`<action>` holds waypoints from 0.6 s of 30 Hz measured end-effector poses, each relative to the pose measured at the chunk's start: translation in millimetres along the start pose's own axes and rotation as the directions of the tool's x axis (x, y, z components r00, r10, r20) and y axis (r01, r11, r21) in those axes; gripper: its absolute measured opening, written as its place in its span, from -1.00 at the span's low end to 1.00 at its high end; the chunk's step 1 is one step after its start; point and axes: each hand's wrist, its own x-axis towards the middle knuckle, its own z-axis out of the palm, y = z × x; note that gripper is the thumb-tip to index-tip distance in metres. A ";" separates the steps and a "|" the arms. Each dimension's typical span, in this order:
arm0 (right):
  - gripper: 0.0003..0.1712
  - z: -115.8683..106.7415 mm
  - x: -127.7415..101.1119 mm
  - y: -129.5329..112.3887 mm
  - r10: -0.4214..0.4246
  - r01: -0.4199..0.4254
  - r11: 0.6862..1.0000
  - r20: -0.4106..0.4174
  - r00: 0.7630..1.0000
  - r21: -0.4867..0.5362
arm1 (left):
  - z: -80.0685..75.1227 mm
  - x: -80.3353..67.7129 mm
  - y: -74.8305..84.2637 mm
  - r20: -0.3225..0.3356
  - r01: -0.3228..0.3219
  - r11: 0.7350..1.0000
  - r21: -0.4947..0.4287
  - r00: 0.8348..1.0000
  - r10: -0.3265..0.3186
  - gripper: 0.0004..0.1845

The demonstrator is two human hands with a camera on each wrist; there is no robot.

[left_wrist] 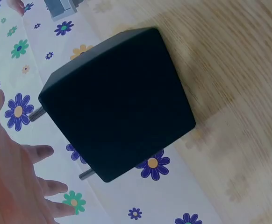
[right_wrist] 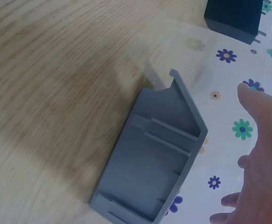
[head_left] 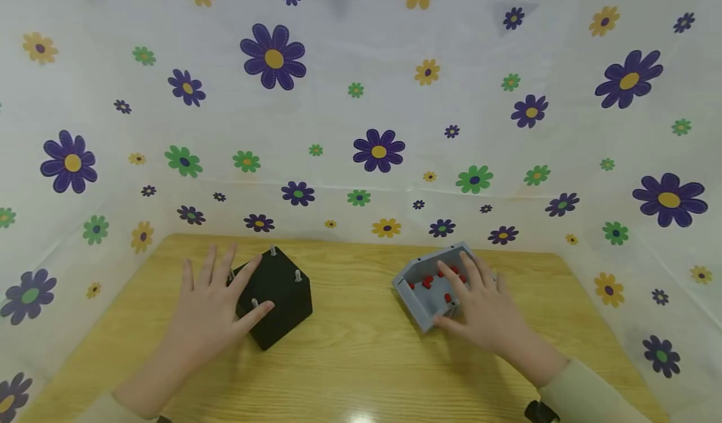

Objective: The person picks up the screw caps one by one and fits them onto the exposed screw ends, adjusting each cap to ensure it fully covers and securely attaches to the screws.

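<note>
On the left of the table stands a black block (head_left: 286,307) with metal studs (head_left: 298,276) rising from its top; in the left wrist view the studs (left_wrist: 37,114) look threaded. My left hand (head_left: 205,313) hovers at its left side, fingers spread, thumb reaching over the near part of the top in the head view. To the right sits a grey bin (head_left: 418,307) with several small red pieces (head_left: 427,281) inside. My right hand (head_left: 485,310) is spread over its right side and hides part of it. The right wrist view shows the ribbed outside of the bin (right_wrist: 150,154).
The wood-grain table (head_left: 355,335) separates block and bin. Behind it and along both sides hangs a white cloth (head_left: 338,109) printed with purple, yellow and green flowers. A dark band (head_left: 541,412) is at my right sleeve.
</note>
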 end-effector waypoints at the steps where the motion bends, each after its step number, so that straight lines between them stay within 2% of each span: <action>1: 0.10 -1.0 2.1 -1.7 -0.006 0.006 1.000 0.001 1.000 0.000 | -0.8 -0.3 -1.3 -0.004 0.002 1.000 -0.002 1.000 -0.002 -0.07; 9: 0.06 -7.9 15.1 -17.1 -0.039 0.039 0.999 -0.001 0.999 0.002 | -1.9 -3.8 -10.4 0.008 0.034 0.999 -0.029 0.999 -0.033 -0.08; 18: 0.02 -7.3 30.3 -35.9 -0.065 0.064 0.996 0.023 0.998 0.057 | -3.5 -6.9 -23.0 -0.009 0.059 0.998 -0.028 0.998 -0.059 -0.09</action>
